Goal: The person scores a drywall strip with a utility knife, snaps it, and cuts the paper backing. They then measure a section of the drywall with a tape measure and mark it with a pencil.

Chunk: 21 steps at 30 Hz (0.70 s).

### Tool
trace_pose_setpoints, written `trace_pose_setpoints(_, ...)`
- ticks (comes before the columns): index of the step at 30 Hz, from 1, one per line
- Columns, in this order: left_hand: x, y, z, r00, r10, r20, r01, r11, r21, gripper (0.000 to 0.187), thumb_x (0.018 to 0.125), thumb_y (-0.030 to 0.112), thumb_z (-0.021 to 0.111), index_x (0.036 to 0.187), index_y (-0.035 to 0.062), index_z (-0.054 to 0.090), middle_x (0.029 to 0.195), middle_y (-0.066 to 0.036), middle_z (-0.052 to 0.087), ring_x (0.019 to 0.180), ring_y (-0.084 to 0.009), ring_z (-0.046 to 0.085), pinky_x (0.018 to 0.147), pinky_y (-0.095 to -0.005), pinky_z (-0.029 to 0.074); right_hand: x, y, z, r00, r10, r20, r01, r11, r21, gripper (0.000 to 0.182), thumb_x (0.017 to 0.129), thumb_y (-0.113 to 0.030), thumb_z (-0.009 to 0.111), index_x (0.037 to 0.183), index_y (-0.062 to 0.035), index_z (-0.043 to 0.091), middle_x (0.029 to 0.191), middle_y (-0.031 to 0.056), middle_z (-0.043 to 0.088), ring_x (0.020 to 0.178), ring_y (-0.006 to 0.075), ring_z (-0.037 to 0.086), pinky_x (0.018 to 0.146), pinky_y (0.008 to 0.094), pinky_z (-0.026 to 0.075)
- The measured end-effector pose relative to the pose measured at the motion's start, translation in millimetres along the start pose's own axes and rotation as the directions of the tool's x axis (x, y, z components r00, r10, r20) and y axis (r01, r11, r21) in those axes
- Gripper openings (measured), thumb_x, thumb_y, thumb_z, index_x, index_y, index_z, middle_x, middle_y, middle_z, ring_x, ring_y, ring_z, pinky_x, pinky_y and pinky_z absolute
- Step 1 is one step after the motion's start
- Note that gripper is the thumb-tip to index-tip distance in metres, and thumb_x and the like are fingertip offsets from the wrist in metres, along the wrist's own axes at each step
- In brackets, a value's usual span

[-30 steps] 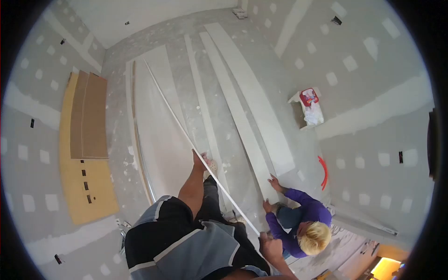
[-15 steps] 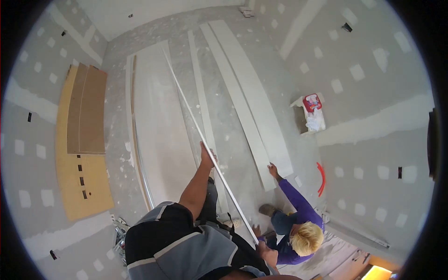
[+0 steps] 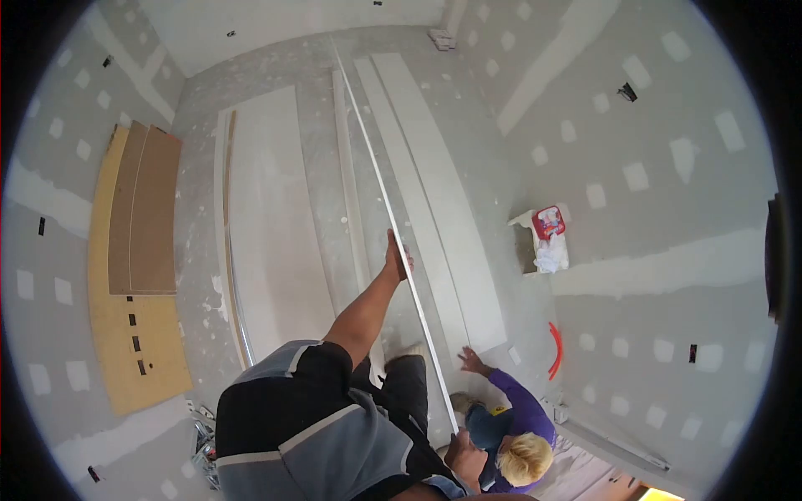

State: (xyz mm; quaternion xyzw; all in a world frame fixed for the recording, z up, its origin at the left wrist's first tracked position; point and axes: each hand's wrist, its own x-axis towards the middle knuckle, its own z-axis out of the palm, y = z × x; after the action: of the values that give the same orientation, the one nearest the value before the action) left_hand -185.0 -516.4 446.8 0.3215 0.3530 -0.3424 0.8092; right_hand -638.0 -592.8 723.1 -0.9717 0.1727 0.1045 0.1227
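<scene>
A long, narrow white strip [image 3: 374, 161] runs from close to my body toward the far wall, held above the floor. My left hand [image 3: 398, 255] is closed around it partway along its length. Near its lower end my right hand [image 3: 464, 459] grips it at my side, fingers partly hidden. Below and to the right lie two long white boards [image 3: 458, 217] on the floor. A narrower white plank [image 3: 348, 167] lies on the floor left of the strip.
At my right a person in a purple sleeve [image 3: 520, 402] crouches, a hand [image 3: 474, 361] spread by the boards' near end. A wide white panel [image 3: 271, 209] lies leftward. Brown sheets [image 3: 153, 213] lean on the left wall. A white stool [image 3: 547, 255] stands right.
The strip's far end has swung right and farther out, and my left hand has moved right with it. The other person's hand has come away from the board's edge, fingers spread.
</scene>
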Motion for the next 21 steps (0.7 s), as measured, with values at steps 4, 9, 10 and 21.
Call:
trace_pose_setpoints(4,14.1,10.6,37.9,0.998,-0.016,0.067,0.018,1.000,-0.023,0.075,0.068,0.089,0.041,0.052,0.0159,0.041,0.040,0.000,0.037,0.032,-0.0172,0.035,0.033,-0.0313,0.028,33.0,13.0,-12.1,0.999,0.038,0.003,-0.038,0.999,-0.010,0.013,0.083,-0.013,0.060,0.094,-0.0087,0.056,0.060,0.0139,0.060,0.051,0.0338,0.061,0.046,0.0446,0.046)
trace_pose_setpoints(9,56.8,8.5,85.6,1.000,-0.017,0.016,0.017,1.000,0.007,0.074,0.067,0.092,0.031,0.056,0.0188,0.033,0.047,0.002,0.023,0.037,-0.0156,0.028,0.038,-0.0303,0.023,72.9,62.0,-5.6,0.993,-0.029,-0.116,0.017,0.995,-0.097,0.018,0.083,-0.025,0.061,0.084,-0.0145,0.047,0.054,0.0105,0.057,0.046,0.0334,0.059,0.039,0.0457,0.042)
trace_pose_setpoints(10,66.7,8.8,94.6,0.998,-0.013,0.066,0.012,1.000,0.007,0.074,0.067,0.092,0.033,0.055,0.0188,0.033,0.046,0.002,0.023,0.036,-0.0158,0.028,0.037,-0.0304,0.024,86.7,71.0,-7.2,0.999,0.001,-0.054,-0.005,0.997,-0.075,0.018,0.084,-0.026,0.061,0.084,-0.0143,0.047,0.054,0.0105,0.057,0.046,0.0331,0.059,0.039,0.0453,0.042)
trace_pose_setpoints(21,150.5,1.8,150.4,0.993,-0.052,0.109,0.060,0.996,-0.073,0.074,0.064,0.092,0.041,0.053,0.0190,0.035,0.041,0.002,0.028,0.032,-0.0162,0.029,0.033,-0.0312,0.025,174.7,84.4,-55.4,0.998,0.068,0.008,-0.067,0.998,-0.018,0.006,0.086,-0.011,0.055,0.082,-0.0083,0.051,0.057,0.0112,0.058,0.048,0.0311,0.060,0.041,0.0414,0.045)
